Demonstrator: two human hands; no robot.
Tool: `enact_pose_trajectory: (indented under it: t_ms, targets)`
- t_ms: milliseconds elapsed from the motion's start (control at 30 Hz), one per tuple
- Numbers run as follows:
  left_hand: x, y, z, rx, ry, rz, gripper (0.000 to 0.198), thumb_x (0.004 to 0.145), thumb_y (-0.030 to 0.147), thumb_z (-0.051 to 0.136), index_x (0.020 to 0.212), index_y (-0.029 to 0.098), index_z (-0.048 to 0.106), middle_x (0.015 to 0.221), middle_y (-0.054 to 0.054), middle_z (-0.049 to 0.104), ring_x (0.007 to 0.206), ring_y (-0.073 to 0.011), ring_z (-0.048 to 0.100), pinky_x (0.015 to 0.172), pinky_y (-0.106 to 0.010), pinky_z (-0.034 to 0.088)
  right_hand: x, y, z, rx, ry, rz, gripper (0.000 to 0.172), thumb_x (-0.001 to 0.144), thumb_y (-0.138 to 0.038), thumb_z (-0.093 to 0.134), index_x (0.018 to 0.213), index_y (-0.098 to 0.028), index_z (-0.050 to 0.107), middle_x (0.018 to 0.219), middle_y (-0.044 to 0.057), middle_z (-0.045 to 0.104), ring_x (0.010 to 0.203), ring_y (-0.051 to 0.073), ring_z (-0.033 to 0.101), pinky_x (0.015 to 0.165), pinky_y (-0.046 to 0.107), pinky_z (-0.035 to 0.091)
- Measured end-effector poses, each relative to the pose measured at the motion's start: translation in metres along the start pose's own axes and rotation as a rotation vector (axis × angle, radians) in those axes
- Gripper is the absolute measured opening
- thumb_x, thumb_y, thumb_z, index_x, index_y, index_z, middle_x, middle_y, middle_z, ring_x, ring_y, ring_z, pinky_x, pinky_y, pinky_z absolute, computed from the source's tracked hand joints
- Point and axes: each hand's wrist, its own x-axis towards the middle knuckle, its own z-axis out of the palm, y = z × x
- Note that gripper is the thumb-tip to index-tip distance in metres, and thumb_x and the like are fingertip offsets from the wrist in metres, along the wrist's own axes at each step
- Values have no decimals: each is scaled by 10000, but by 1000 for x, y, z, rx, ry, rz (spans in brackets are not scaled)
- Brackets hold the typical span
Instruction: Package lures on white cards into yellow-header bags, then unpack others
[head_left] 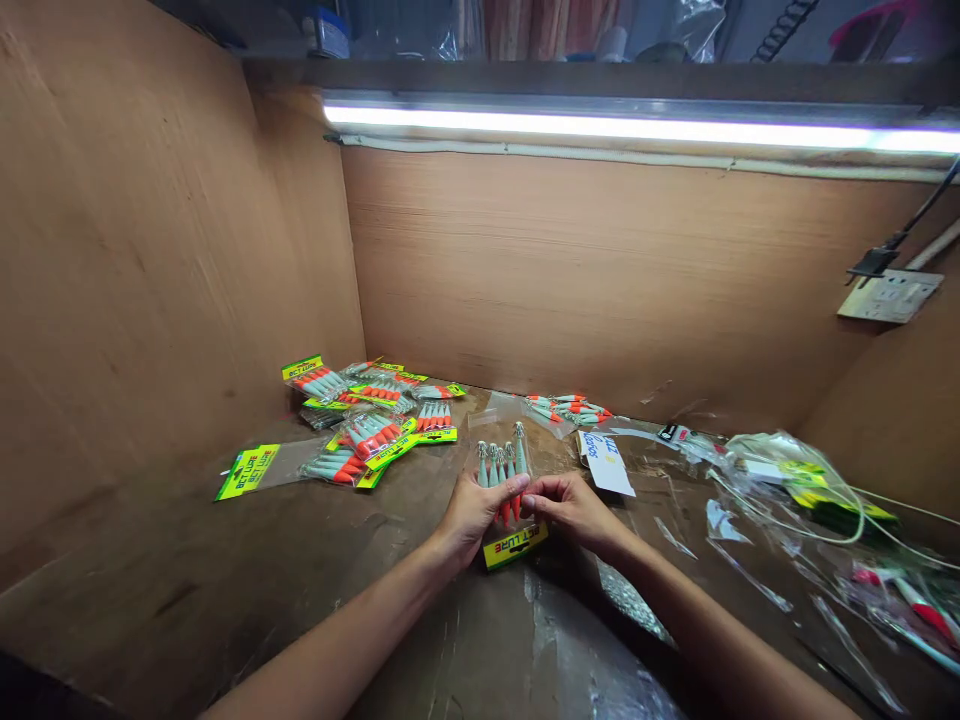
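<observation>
A clear pack of fishing lures (493, 470) is held over the table in front of me. Its lures have pale bodies, orange ends and crowns of hooks at the top, and one on the right sits higher than the others. The yellow-green header card (516, 547) hangs at the pack's lower end. My left hand (474, 512) is closed on the pack's left side, thumb across the lures. From the right, my right hand (574, 508) pinches at the pack's edge beside the orange ends; its fingertips partly cover what they grip.
Several packed lures (375, 430) lie heaped at the left. More lures (570, 408) rest by the back wall, near a white paper (606, 462) with writing. Plastic scraps, a pale cord (806, 540) and loose red-and-white items (926, 605) are on the right. A lamp (600, 125) runs overhead.
</observation>
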Motion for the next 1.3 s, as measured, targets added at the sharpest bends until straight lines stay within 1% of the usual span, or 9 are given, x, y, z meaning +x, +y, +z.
enact_pose_trajectory:
  t_ms: [200,333,500,600,667,733,967,1100,1300]
  targets:
    - [4,-6,-5,95,36,31,406,632,378,886,875,90,735,787,-78,727,630,-153,652,613,-248,521,1,10,4,4,-15,-25,460,861,-575,630,885,-137,766,778,30,710,663,151,572,654,256,438]
    - [6,-5,-5,198,64,63,428,617,404,887,872,90,747,731,-62,720,582,-138,624,562,-225,482,1,9,4,-30,-25,-31,447,877,-563,613,945,-146,761,850,38,733,738,181,622,689,271,469]
    - [7,0,-4,247,93,131,412,634,393,877,911,112,758,752,-58,733,595,-132,624,573,-217,464,2,-4,-5,-156,122,-99,379,864,-478,664,1093,-179,705,988,59,727,871,207,645,748,294,490]
    - [6,0,-4,273,115,142,384,629,383,876,886,122,760,744,-52,732,584,-126,613,574,-216,452,0,-17,-7,-157,304,-158,394,871,-445,662,1179,-201,633,1095,73,687,857,190,636,761,308,497]
    - [6,-2,-3,311,130,145,363,628,383,874,853,124,755,709,-42,718,560,-121,592,550,-211,429,-3,-26,-5,-149,430,-195,352,890,-451,636,1139,-204,622,1041,70,676,799,181,618,723,302,492]
    - [5,-3,-2,348,134,156,357,631,390,872,833,123,747,684,-34,704,542,-117,570,530,-208,408,-7,-34,-2,-154,490,-238,308,904,-455,618,1086,-206,627,964,62,665,770,180,600,693,296,480]
    - [1,-3,2,414,65,211,309,670,393,850,772,128,728,612,-4,646,520,-104,513,517,-206,377,-11,-47,3,-218,471,-270,303,903,-454,626,1087,-218,671,912,51,642,736,178,555,660,295,447]
    - [0,-5,2,433,35,254,278,695,391,831,775,141,736,687,-22,682,583,-126,560,560,-213,398,-10,-45,3,-273,500,-268,305,869,-465,667,1040,-214,696,779,14,573,645,156,481,591,284,396]
    - [2,-10,0,443,10,257,256,704,367,822,782,146,719,724,-23,690,614,-128,573,580,-209,413,-10,-44,2,-236,474,-262,273,858,-453,681,984,-211,691,768,7,550,638,149,458,575,274,380]
